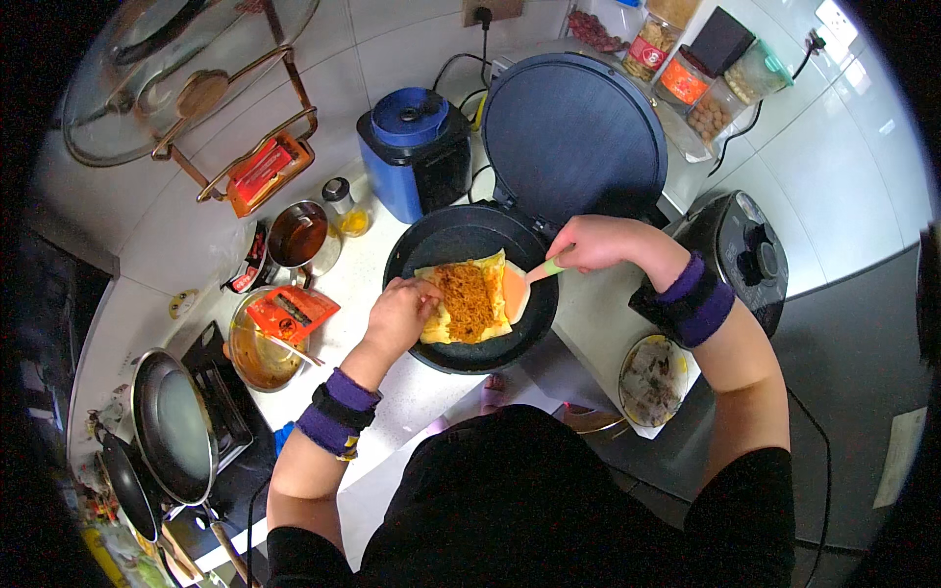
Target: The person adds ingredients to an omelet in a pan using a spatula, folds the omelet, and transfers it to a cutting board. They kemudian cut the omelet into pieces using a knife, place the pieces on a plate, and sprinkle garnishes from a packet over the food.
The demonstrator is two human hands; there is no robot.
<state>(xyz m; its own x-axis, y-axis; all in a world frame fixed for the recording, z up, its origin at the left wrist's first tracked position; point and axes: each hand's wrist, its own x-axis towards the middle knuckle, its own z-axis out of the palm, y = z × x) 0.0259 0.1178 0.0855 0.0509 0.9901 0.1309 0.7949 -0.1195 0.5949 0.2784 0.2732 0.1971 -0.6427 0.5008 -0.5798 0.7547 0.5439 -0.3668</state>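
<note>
A folded flatbread [500,264], pale yellow like an egg pancake, lies in the round black pan of an electric griddle [535,323]. Shredded brown filling, perhaps meat floss [467,301], covers its middle. My right hand [592,244] grips the green handle of a spatula [517,292], whose orange blade rests against the flatbread's right edge. At the left edge, my left hand [401,312] has its fingers bent over the flatbread; whether they pinch it is hidden. The griddle's lid [573,132] stands raised behind the pan.
Left on the counter are a metal bowl [268,364] with a red packet [292,312] over it, a steel cup [300,235] and a small jar [354,222]. A blue appliance [412,162] stands behind. Frying pans [176,426] stand far left, a black cooker [742,257] and a plate [653,380] right.
</note>
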